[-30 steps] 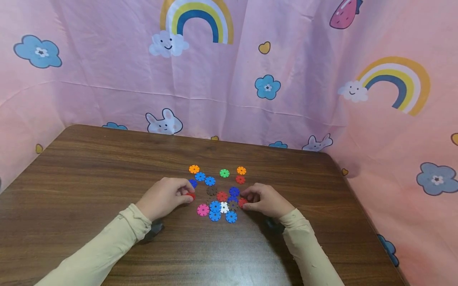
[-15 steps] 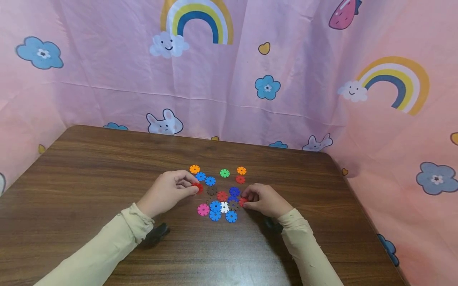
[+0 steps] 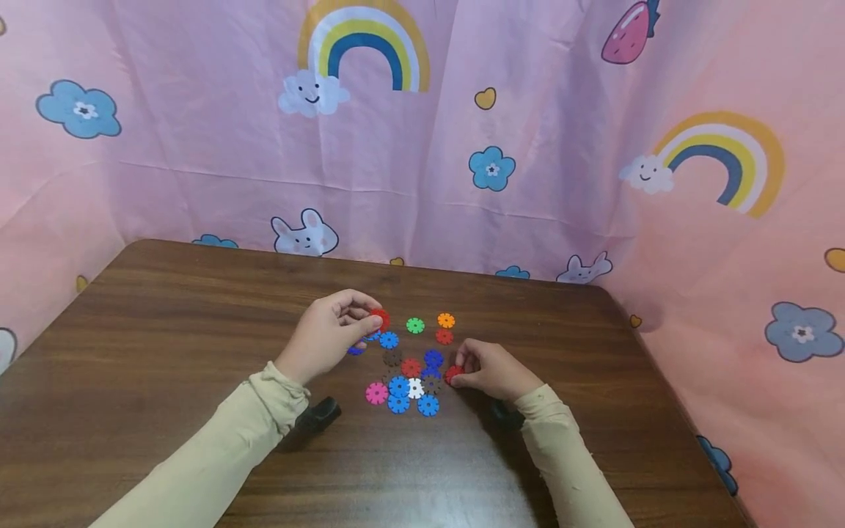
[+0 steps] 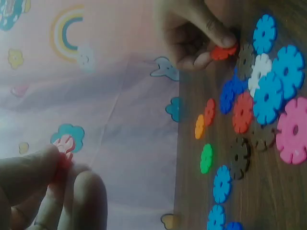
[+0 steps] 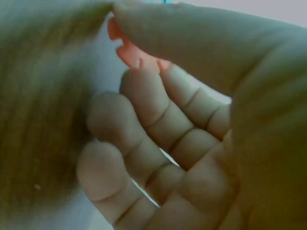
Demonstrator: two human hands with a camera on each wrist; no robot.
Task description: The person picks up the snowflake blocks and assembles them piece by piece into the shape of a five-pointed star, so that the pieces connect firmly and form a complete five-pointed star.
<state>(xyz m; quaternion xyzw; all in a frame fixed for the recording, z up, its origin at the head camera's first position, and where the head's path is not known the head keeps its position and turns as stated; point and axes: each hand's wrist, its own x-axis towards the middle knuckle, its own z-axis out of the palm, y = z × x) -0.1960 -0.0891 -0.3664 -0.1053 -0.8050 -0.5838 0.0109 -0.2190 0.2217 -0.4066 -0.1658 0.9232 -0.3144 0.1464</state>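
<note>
Right of centre, the right hand (image 3: 495,369) pinches a red notched disc (image 3: 452,372) close by the worktop (image 3: 198,308); farther up, left of centre, the left hand (image 3: 326,330) pinches a second red disc (image 3: 383,317)! Light, stiff, probably slickish plastic: rims look the place to hold.

No lettering, number or brand is legible on the colourful notched plastic discs (image 3: 406,369), brown wood-grain desk (image 3: 396,477) or pink printed cloth (image 3: 409,154).

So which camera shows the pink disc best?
The left wrist view: the pink disc looks largest there, its notches and centre hole clear, though it meets the picture's edge. The head view shows it whole but small; the right wrist view doesn't show it.
</note>
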